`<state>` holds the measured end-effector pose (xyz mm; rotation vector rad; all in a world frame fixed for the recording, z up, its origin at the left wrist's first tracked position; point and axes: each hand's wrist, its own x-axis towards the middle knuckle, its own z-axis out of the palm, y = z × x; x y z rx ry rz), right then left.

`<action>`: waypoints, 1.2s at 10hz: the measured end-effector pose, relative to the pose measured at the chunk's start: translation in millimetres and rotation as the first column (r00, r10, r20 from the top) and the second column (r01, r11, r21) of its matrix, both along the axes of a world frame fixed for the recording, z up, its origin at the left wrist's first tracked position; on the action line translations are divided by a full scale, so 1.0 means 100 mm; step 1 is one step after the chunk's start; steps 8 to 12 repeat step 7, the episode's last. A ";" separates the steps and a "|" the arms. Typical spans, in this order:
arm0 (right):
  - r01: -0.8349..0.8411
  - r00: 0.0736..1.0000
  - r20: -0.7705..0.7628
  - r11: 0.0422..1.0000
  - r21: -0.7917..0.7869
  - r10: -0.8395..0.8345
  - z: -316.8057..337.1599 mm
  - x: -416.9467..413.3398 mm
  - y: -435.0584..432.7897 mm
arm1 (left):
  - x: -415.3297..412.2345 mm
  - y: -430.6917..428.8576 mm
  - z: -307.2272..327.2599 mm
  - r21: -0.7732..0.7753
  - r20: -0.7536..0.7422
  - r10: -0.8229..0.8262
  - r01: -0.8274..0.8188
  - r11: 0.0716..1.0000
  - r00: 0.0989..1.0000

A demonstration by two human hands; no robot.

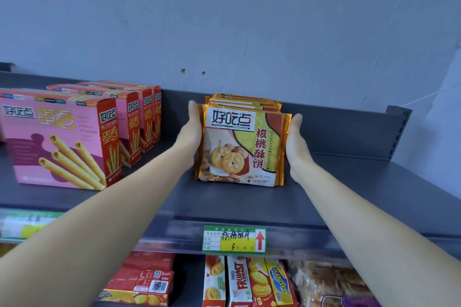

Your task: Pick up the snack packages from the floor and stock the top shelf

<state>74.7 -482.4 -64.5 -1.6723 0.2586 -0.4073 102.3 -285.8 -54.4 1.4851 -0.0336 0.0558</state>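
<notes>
Pink egg-roll boxes [59, 139] line the left of the top shelf [336, 182]. Just right of them, the left hand [193, 129] presses flat, fingers straight, against the snack packages [242, 144], which stand upright in a front-to-back row. The right hand [298, 142] presses the opposite side likewise. Both hands are equally near, so a straight push back looks likely.

Gold-edged snack packages [243, 143] show green, red and white panels; pink-and-red boxes [62, 142]; dark grey shelf [249, 204]; green-yellow price tag [234, 240].
</notes>
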 end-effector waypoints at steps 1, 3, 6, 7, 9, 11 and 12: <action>0.006 1.000 0.005 0.996 -0.087 -0.005 -0.01 -0.12 -0.01 | -0.13 0.05 0.02 0.098 0.011 0.049 -0.050 0.994 0.999; 0.018 0.999 -0.036 0.965 -0.263 -0.028 -0.05 -0.36 0.01 | -0.34 0.17 0.02 0.309 0.047 0.035 -0.048 0.950 0.998; 0.019 0.994 -0.084 0.864 -0.503 -0.071 -0.03 -0.93 0.27 | -0.79 0.57 0.07 0.515 0.117 -0.058 -0.011 0.857 0.991; 0.055 0.991 -0.072 0.841 -0.538 -0.112 -0.02 -1.17 0.50 | -1.02 0.79 0.07 0.563 0.117 -0.089 0.008 0.826 0.989; 0.055 0.991 -0.072 0.841 -0.538 -0.112 -0.02 -1.17 0.50 | -1.02 0.79 0.07 0.563 0.117 -0.089 0.008 0.826 0.989; 0.055 0.991 -0.072 0.841 -0.538 -0.112 -0.02 -1.17 0.50 | -1.02 0.79 0.07 0.563 0.117 -0.089 0.008 0.826 0.989; 0.055 0.991 -0.072 0.841 -0.538 -0.112 -0.02 -1.17 0.50 | -1.02 0.79 0.07 0.563 0.117 -0.089 0.008 0.826 0.989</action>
